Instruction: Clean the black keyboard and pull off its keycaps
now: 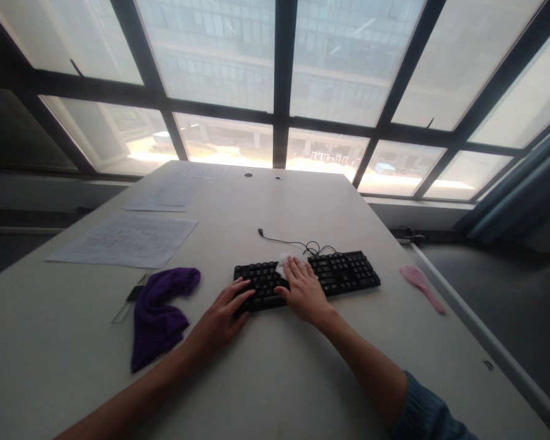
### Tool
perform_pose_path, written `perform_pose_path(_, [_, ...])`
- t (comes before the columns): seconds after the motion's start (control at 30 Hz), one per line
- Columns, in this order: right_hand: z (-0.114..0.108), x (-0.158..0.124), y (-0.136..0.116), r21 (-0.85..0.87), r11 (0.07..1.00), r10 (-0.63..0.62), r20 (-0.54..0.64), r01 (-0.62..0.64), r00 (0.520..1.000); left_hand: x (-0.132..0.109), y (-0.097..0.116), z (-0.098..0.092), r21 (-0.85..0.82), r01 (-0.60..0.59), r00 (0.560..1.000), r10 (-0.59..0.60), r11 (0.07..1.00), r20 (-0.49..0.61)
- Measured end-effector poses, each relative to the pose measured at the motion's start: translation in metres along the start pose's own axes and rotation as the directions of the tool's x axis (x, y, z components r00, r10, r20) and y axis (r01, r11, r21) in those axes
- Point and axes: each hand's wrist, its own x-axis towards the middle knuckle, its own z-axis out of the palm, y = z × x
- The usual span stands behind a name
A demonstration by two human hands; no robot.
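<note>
A black keyboard lies on the white table in front of me. Its left end is in my left hand, with the fingers over the keys and the thumb by the front edge. My right hand presses a white tissue onto the keys left of the middle; the palm and fingers cover part of it. Behind the keyboard, its thin black cable lies loosely coiled, with the plug pointing away to the left.
A crumpled purple cloth lies left of my left hand, partly over a clear and black item. Printed sheets are farther left. A pink hairbrush rests near the right table edge. Large windows stand beyond the table.
</note>
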Motion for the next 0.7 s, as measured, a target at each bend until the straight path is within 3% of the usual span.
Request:
perform_pose_path(0.17, [-0.005, -0.003, 0.033, -0.066, 0.959, 0.273, -0.061, -0.277, 0.960, -0.001, -0.001, 0.000, 0.012, 0.014, 1.000, -0.014, 1.000, 0.008])
perform_pose_path(0.27, [-0.007, -0.006, 0.040, -0.065, 0.937, 0.339, -0.084, -0.344, 0.937, 0.000, 0.000, 0.000, 0.010, 0.014, 1.000, -0.014, 1.000, -0.001])
perform_pose_path(0.37, [-0.006, -0.010, 0.030, -0.037, 0.959, 0.279, -0.076, -0.282, 0.957, 0.001, 0.000, -0.001, 0.004, 0.009, 1.000, -0.009, 1.000, -0.002])
perform_pose_path(0.53, [0.003, -0.022, -0.010, 0.033, 0.999, 0.039, -0.044, -0.038, 0.998, 0.002, 0.000, -0.001, 0.001, -0.001, 1.000, 0.001, 1.000, -0.008])
perform_pose_path(0.7, [0.008, -0.036, -0.034, 0.052, 0.985, -0.163, -0.027, 0.164, 0.986, 0.001, -0.002, 0.001, -0.003, -0.005, 1.000, 0.005, 1.000, -0.007])
